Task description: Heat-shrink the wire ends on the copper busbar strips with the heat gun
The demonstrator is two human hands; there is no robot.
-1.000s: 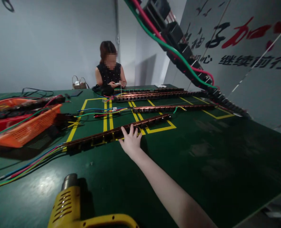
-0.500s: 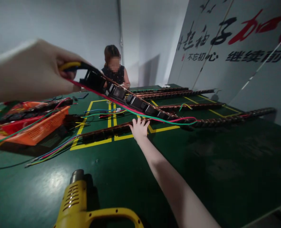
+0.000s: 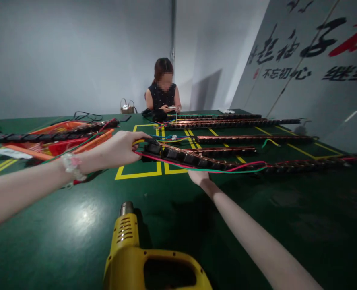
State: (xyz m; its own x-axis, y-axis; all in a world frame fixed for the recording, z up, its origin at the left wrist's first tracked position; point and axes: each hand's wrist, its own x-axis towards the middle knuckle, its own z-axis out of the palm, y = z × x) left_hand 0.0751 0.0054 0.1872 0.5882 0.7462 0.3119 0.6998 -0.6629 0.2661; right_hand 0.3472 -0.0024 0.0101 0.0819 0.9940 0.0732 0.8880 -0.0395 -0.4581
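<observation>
My left hand (image 3: 118, 149) is closed around the near end of a long strip of black sockets (image 3: 214, 163) with copper bars and red, green and yellow wires. The strip runs from that hand to the right, low over the green table (image 3: 256, 209), out to the far right edge. My right hand (image 3: 199, 176) reaches forward and lies under the strip's middle. Its fingers are hidden behind the strip. A beaded bracelet (image 3: 72, 165) sits on my left wrist.
A yellow heat gun (image 3: 136, 257) lies near the front edge. Several more socket strips (image 3: 250, 139) lie across yellow floor-tape lines (image 3: 139, 175). An orange basket (image 3: 60, 139) with strips and wires stands at left. A person (image 3: 163, 92) sits at the far end. A lettered panel (image 3: 317, 60) leans at right.
My left hand has brought the held strip down from high in front of me to just above the table. My right hand has stayed by the strip on the table and is now half hidden.
</observation>
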